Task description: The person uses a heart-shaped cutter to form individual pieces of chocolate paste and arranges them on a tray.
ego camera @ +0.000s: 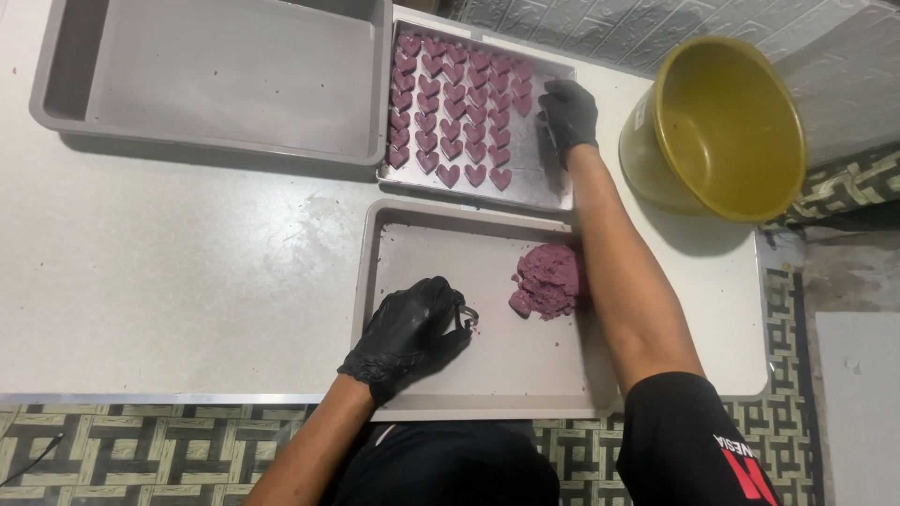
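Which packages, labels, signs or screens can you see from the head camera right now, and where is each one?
No packages, signs or screens in view.
Label: a small pale sticker on the outer left wall of the olive-yellow bowl, at the table's far right; roughly rectangular, print too small to make out.
Printed marking: red and white lettering on the black sleeve at the lower right edge, partly cut off.

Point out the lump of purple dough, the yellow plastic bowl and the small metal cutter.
Lump of purple dough (547,278): head view, middle of the lump.
Round yellow plastic bowl (727,122): head view, inner wall.
Small metal cutter (467,316): head view, its rim beside the left hand (412,333).
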